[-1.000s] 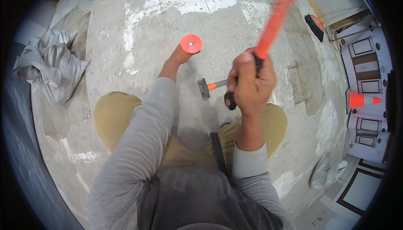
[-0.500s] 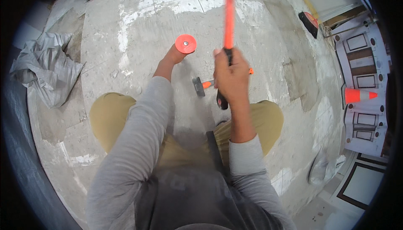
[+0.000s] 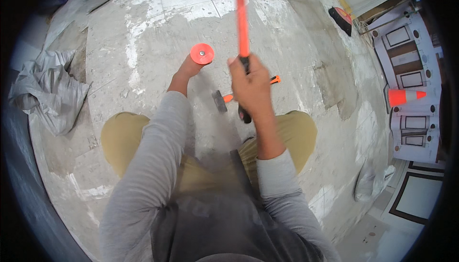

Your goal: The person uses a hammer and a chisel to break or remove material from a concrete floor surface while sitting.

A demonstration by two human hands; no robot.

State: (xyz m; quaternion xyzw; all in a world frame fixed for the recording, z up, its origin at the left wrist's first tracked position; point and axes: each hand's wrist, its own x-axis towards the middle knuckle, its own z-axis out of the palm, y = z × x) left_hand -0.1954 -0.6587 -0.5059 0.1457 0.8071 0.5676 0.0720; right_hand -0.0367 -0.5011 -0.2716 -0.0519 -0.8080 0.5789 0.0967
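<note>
Disc [image 3: 201, 57], red, taken as landmark; its flat face is turned up toward the head, with a bare metal stud [image 3: 202, 53] at centre. Left hand [image 3: 190, 66] sits beneath its near-left edge, arm stretched out. Disc is probably a guard, broad enough to cover the hand from above; stud looks like the end of a tool held upright below.

Hammer [image 3: 243, 28] stands right of the disc, well apart, its head beyond it. Right hand [image 3: 253, 87], to the disc's near right, has its fingers curled tightly round the black grip, thumb along the side. The low hold presumably gives the head reach.

Mallet [image 3: 220, 101] lies on the floor nearer the body than the disc, slightly right, perhaps kept close as a spare. Sack [image 3: 52, 95] lies far left of the disc, cone [image 3: 406, 97] far right; both seem set aside for room.

Hidden: left fingers, under the disc; whether spread or closed, cannot tell. Shaft and tip below are also unseen. Hammer head is blurred, face unclear. Right hand covers part of the mallet's handle.
</note>
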